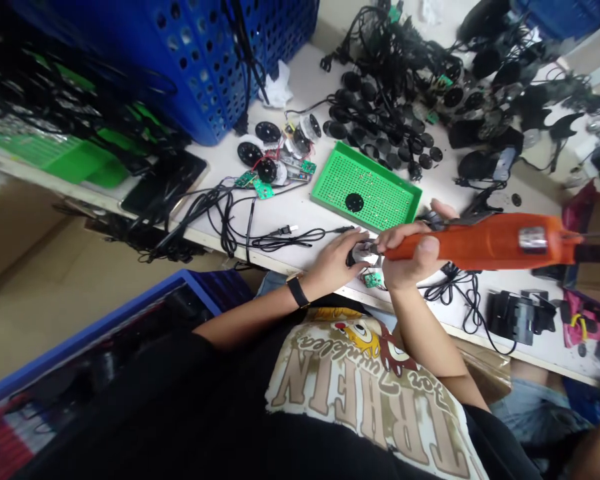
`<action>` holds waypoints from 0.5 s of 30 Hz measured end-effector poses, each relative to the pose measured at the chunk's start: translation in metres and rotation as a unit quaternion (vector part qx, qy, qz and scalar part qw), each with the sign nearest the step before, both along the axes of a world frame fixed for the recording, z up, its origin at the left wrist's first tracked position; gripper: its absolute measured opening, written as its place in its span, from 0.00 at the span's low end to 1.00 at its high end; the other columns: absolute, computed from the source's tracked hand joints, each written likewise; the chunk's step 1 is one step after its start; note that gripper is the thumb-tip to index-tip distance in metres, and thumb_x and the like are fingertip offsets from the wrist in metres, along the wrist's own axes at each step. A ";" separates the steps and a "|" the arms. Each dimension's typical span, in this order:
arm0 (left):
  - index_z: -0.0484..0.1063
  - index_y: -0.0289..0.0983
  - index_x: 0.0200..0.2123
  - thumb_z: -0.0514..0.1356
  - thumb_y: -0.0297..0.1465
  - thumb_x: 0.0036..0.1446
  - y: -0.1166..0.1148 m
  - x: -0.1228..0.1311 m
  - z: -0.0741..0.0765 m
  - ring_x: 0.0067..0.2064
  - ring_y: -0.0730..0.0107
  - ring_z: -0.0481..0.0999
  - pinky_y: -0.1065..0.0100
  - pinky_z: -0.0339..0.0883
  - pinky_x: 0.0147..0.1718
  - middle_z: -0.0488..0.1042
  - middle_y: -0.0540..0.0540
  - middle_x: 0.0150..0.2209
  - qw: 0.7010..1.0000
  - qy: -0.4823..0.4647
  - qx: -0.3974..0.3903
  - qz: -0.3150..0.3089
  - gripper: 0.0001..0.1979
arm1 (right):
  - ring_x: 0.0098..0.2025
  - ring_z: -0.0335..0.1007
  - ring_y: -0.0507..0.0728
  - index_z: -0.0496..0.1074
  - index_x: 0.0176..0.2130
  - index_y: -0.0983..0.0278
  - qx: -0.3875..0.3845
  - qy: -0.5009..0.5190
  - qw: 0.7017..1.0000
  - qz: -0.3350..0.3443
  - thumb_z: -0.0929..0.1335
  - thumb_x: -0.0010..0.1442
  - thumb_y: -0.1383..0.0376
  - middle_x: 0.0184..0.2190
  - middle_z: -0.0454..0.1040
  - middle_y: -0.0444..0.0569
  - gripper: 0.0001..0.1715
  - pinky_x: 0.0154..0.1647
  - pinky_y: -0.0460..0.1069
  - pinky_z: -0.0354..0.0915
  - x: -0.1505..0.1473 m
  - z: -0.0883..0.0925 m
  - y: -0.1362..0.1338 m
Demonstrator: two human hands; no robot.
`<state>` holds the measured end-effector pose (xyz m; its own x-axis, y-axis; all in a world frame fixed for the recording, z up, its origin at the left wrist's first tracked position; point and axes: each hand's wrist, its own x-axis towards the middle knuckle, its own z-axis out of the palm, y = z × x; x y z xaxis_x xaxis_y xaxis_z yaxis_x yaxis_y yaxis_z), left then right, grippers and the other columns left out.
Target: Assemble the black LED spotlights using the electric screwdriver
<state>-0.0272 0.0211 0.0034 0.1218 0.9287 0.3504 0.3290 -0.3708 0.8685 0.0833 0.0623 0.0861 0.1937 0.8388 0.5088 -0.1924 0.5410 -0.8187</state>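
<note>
Right at the person's chest, over a printed black T-shirt (365,380), the two bare hands work close together above the front edge of a white workbench (300,213). The left hand (333,263), with a black-strapped wristwatch (297,290) on its wrist, curls its fingers around a small round white-and-black part (364,254), holding it against the bench or just above it; I can't quite tell which. The right hand (410,250) is closed in a fist-like grip around an orange electric screwdriver (480,241), its nose pointing into that part, though the fingers hide the exact contact. A small green circuit board (373,280) lies just below the hands, and a black cable with a plug (285,233) runs along the bench to their left. A little farther off sits a green perforated tray (365,190) holding one black disc (354,202), with black housings (517,317) off to the right. Beyond the tray, loose discs and green boards (275,157) lie near a blue perforated crate (195,60), and a large heap of black round parts with tangled cords (395,100) fills the far side of the bench.
</note>
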 end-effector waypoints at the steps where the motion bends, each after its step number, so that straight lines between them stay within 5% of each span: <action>1: 0.71 0.38 0.58 0.70 0.27 0.60 -0.002 -0.002 0.003 0.64 0.53 0.75 0.47 0.71 0.63 0.78 0.38 0.59 1.000 -0.003 0.016 0.000 0.23 | 0.14 0.61 0.49 0.71 0.40 0.57 0.009 0.015 1.000 -0.001 0.69 0.65 0.51 0.17 0.64 0.33 0.13 0.18 0.45 0.67 0.001 0.006 -0.003; 7: 0.79 0.39 0.40 0.65 0.34 0.67 -0.013 -0.010 0.022 0.47 0.60 0.77 0.53 0.73 0.52 0.83 0.46 0.38 0.997 0.041 0.060 0.023 0.05 | 0.13 0.60 0.49 0.71 0.40 0.57 -0.013 0.036 0.999 -0.010 0.67 0.64 0.50 0.16 0.62 0.33 0.14 0.17 0.46 0.67 0.002 0.023 -0.017; 15: 0.80 0.40 0.37 0.61 0.31 0.69 -0.013 -0.016 0.012 0.43 0.57 0.73 0.56 0.66 0.46 0.83 0.47 0.37 0.979 0.185 0.056 0.069 0.08 | 0.14 0.64 0.50 0.68 0.34 0.58 -0.038 0.005 0.999 0.016 0.71 0.61 0.47 0.17 0.66 0.34 0.19 0.19 0.47 0.69 0.001 -0.011 -0.002</action>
